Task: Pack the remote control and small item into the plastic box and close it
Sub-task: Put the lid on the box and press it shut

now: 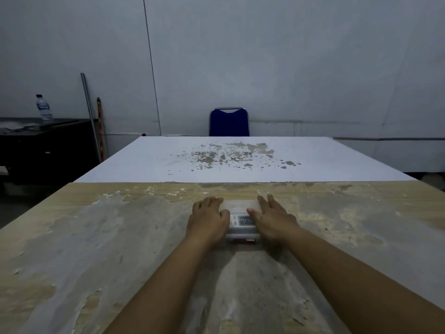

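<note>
Worn wooden table (96, 249) bears the plastic box (242, 224), blue chair (228, 122) beyond.

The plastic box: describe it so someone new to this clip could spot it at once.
Start at the worn wooden table nearest the camera. Near its far edge, both hands rest on one small object: the left hand and right hand flank the clear plastic box. It is the only item on that table, translucent, with something red showing at its near edge.
</note>
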